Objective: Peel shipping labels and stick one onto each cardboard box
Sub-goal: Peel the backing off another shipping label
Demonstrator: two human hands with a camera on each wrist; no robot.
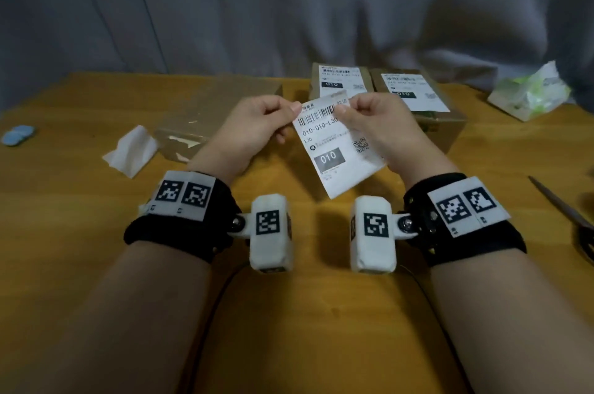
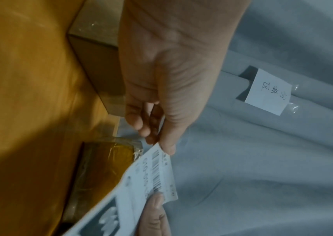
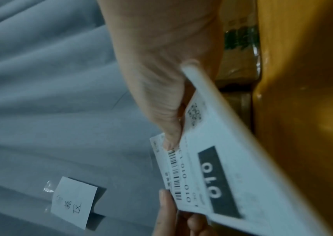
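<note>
Both hands hold a white shipping label (image 1: 334, 149) printed with a barcode and "010" above the table's middle. My left hand (image 1: 289, 112) pinches its top left corner between thumb and fingers. My right hand (image 1: 342, 112) pinches the top edge, where a strip of paper stands up behind the label. The label (image 2: 153, 180) shows in the left wrist view under the left thumb, and the label (image 3: 218, 169) in the right wrist view under the right thumb. Two cardboard boxes (image 1: 340, 82) (image 1: 427, 104) behind the hands each carry a label. A third box (image 1: 218, 104) at left has a bare top.
The wooden table (image 1: 80, 207) holds a crumpled white paper (image 1: 130, 149) at left, blue discs (image 1: 17, 135) at far left, a white-green plastic bag (image 1: 530, 91) at back right and scissors (image 1: 565, 210) at the right edge. A grey curtain (image 1: 289, 8) hangs behind.
</note>
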